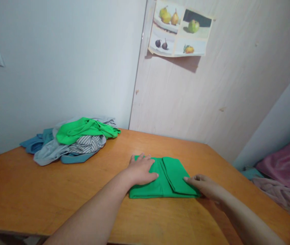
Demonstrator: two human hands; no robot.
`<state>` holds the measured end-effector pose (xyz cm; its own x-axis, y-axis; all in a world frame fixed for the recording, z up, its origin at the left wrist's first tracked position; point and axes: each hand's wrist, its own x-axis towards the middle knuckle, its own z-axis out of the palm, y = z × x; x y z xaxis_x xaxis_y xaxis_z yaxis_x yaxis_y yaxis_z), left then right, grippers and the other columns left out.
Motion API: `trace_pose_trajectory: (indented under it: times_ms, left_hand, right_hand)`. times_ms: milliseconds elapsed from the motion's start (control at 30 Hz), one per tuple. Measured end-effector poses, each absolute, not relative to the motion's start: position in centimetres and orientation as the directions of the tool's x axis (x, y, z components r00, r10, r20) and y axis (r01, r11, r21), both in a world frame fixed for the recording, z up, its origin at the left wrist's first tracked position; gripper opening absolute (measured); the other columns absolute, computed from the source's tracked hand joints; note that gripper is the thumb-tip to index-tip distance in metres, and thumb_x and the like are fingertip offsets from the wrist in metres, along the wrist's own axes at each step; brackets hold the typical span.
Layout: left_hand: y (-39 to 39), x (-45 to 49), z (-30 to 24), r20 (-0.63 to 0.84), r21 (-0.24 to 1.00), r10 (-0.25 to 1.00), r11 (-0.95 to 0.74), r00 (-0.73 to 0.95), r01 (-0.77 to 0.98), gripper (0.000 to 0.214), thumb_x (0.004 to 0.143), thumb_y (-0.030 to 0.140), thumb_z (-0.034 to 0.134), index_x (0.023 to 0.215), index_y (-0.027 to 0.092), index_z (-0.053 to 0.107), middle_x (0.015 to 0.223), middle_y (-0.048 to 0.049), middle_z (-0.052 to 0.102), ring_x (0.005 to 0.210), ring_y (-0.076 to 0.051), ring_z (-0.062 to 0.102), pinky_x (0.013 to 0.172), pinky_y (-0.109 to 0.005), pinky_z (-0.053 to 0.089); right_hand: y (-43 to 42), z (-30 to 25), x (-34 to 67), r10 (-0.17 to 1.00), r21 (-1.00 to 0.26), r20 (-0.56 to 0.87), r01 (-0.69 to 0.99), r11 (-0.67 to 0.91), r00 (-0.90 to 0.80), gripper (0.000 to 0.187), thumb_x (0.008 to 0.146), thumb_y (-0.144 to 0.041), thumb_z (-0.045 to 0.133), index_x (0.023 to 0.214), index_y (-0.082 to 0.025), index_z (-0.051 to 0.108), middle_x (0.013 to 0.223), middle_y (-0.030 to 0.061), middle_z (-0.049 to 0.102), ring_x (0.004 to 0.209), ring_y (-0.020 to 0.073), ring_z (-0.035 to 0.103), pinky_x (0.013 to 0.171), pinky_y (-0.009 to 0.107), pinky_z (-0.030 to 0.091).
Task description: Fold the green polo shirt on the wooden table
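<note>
A folded bright green cloth (170, 180) lies flat on the wooden table (32, 197), a little right of centre. My left hand (141, 170) rests palm down on its left part, fingers stretched out flat. My right hand (206, 187) touches the cloth's lower right corner, with its fingers curled at the folded edge; whether they pinch the fabric I cannot make out.
A heap of unfolded clothes (73, 141) in green, grey stripes and blue sits at the table's back left by the white wall. A fruit picture (179, 29) hangs on the wooden panel behind. Pink bedding (285, 166) lies off the table's right edge.
</note>
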<state>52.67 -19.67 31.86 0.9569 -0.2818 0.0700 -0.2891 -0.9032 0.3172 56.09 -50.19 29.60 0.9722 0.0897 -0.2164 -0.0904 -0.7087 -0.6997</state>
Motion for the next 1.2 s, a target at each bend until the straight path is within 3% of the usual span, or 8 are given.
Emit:
trace_pose_trajectory:
  times_ms: [233,400,567,733,867,967,1067,1200]
  left_hand:
    - [-18.4,53.1,32.1,-0.008,0.336,-0.250,-0.913,0.968,-0.233,0.086,0.071,0.074,0.056,0.144,0.031,0.044,0.161,-0.0096,0.020,0.146,-0.043,0.005,0.107,-0.074,0.010]
    - [-18.2,53.6,31.4,-0.033,0.352,-0.250,-0.909,0.968,-0.223,0.093,0.067,0.077,0.058,0.146,0.029,0.043,0.161,-0.0109,0.021,0.146,-0.043,0.007,0.111,-0.067,0.016]
    - [-18.3,53.9,30.8,-0.010,0.349,-0.244,-0.910,0.970,-0.226,0.095,0.066,0.079,0.058,0.146,0.029,0.043,0.160,-0.0124,0.023,0.146,-0.043,0.010,0.111,-0.064,0.021]
    - [-18.7,54.0,30.7,-0.018,0.362,-0.200,-0.915,0.980,-0.180,0.094,0.064,0.079,0.060,0.144,0.032,0.046,0.161,-0.0107,0.021,0.146,-0.043,0.008,0.111,-0.063,0.021]
    - [-19.0,53.9,30.9,-0.028,0.377,-0.166,-0.915,0.986,-0.143,0.089,0.063,0.077,0.062,0.142,0.039,0.046,0.162,-0.0070,0.019,0.146,-0.043,0.005,0.110,-0.065,0.019]
    - [-19.1,53.8,30.9,-0.033,0.391,-0.154,-0.911,0.987,-0.129,0.087,0.062,0.076,0.063,0.141,0.042,0.047,0.162,-0.0056,0.019,0.146,-0.044,0.005,0.109,-0.068,0.018]
    - [-19.2,53.9,30.6,-0.022,0.402,-0.148,-0.907,0.989,-0.126,0.088,0.061,0.077,0.064,0.140,0.042,0.048,0.162,-0.0057,0.020,0.146,-0.044,0.005,0.109,-0.068,0.017]
    - [-19.0,54.6,30.0,0.008,0.436,-0.142,-0.890,0.990,-0.131,0.084,0.061,0.071,0.068,0.137,0.039,0.052,0.161,-0.0042,0.024,0.146,-0.044,0.008,0.111,-0.064,0.018]
  right_hand:
    - [-49.8,29.6,55.9,0.150,-0.790,-0.250,-0.111,-0.604,0.957,0.044,0.068,-0.062,0.066,0.066,-0.023,0.046,0.055,-0.0068,0.041,0.051,0.0099,0.037,0.048,0.025,0.024]
    - [-49.3,29.9,55.1,0.098,-0.802,-0.206,-0.110,-0.587,0.974,0.041,0.071,-0.059,0.063,0.067,-0.024,0.042,0.055,-0.0069,0.039,0.051,0.0102,0.038,0.046,0.023,0.026]
    - [-48.3,30.3,53.3,0.062,-0.850,-0.224,-0.164,-0.501,0.973,0.042,0.074,-0.057,0.061,0.100,-0.024,0.054,0.086,0.0031,0.064,0.072,0.0162,0.060,0.055,0.024,0.044]
    - [-47.2,30.9,53.1,0.019,-0.874,-0.083,-0.063,-0.482,0.996,0.059,0.074,-0.045,0.062,0.126,-0.020,0.048,0.093,0.0070,0.065,0.077,0.0200,0.064,0.059,0.028,0.049]
    - [-46.2,31.6,53.5,-0.072,-0.759,0.150,0.068,-0.648,0.986,0.070,0.073,-0.041,0.063,0.136,-0.016,0.043,0.088,0.0041,0.062,0.075,0.0214,0.063,0.064,0.033,0.049]
    - [-44.5,32.5,53.0,-0.054,-0.596,0.371,0.193,-0.780,0.927,0.068,0.075,-0.040,0.060,0.137,-0.016,0.045,0.092,0.0051,0.062,0.080,0.0227,0.062,0.072,0.036,0.049]
    - [-42.0,33.4,51.8,0.059,-0.486,0.533,0.363,-0.795,0.844,0.063,0.081,-0.036,0.054,0.139,-0.017,0.043,0.102,0.0079,0.062,0.090,0.0243,0.061,0.078,0.038,0.049]
    - [-38.0,33.3,49.7,0.303,-0.306,0.663,0.618,-0.724,0.684,0.055,0.085,-0.027,0.049,0.138,-0.018,0.042,0.116,0.0113,0.060,0.104,0.0257,0.057,0.089,0.041,0.047]
